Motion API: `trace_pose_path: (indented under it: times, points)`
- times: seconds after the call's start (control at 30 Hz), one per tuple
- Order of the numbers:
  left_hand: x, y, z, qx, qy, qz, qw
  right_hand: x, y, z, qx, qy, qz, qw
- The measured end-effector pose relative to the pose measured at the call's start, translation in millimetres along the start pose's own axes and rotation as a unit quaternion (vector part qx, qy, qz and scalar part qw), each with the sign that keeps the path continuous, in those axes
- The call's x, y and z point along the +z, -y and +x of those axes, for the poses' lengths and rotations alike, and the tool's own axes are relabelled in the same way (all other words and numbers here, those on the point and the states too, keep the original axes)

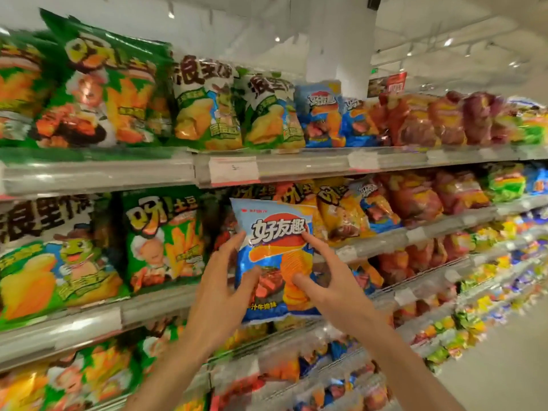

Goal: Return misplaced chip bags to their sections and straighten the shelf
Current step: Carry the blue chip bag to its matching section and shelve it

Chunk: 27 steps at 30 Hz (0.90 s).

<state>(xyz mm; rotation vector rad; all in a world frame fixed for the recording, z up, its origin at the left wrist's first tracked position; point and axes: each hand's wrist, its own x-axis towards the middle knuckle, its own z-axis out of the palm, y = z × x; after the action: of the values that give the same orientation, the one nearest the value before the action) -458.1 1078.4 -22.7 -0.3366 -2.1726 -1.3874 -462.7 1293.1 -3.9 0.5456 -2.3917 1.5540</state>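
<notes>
I hold a blue chip bag [274, 256] upright in front of the second shelf, between both hands. My left hand [221, 280] grips its left edge, thumb on the front. My right hand [329, 280] pinches its right side, thumb on the front and forefinger near the top. Behind the bag stand dark red bags and orange bags [335, 209]. Matching blue bags [321, 114] stand on the top shelf, right of the green and white bags [267, 111].
Green bags [103, 84] fill the top shelf's left end, red bags [421, 120] its right. The shelf rails [118, 173] carry price tags [232, 170]. Lower shelves hold mixed bags. The aisle floor [504, 366] lies at lower right.
</notes>
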Motion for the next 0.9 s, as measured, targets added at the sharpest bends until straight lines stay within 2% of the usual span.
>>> trace_pose_path:
  times: [0.1, 0.27, 0.37, 0.53, 0.6, 0.63, 0.73, 0.8, 0.9]
  points:
    - [68, -27, 13, -0.026, 0.004, 0.003, 1.0, -64, -37, 15, 0.014, 0.018, 0.01, 1.0]
    - [144, -58, 43, -0.088, 0.02, -0.077, 0.993, -138, -84, 49, 0.009, 0.052, 0.03, 0.998]
    - [167, -62, 60, -0.108, 0.015, -0.084, 0.991, -158, -97, 65, -0.016, 0.059, 0.024, 0.998]
    - [177, -57, 90, -0.111, -0.03, -0.062, 0.991, -172, -103, 104, 0.004, 0.101, 0.072, 0.992]
    - [174, -53, 95, -0.11, -0.056, -0.06, 0.991, -172, -104, 127, 0.031, 0.07, 0.083, 0.994]
    - [172, -50, 97, -0.113, -0.064, -0.058, 0.99, -173, -108, 142, 0.041, 0.038, 0.063, 0.996]
    - [165, -45, 102, -0.114, -0.08, -0.055, 0.989, -175, -136, 193, 0.033, -0.063, -0.096, 0.993]
    - [162, -40, 106, -0.115, -0.092, -0.062, 0.987, -174, -164, 223, 0.064, -0.058, -0.167, 0.982]
    - [162, -33, 110, -0.111, -0.108, -0.072, 0.985, -170, -176, 238, 0.131, -0.017, -0.199, 0.971]
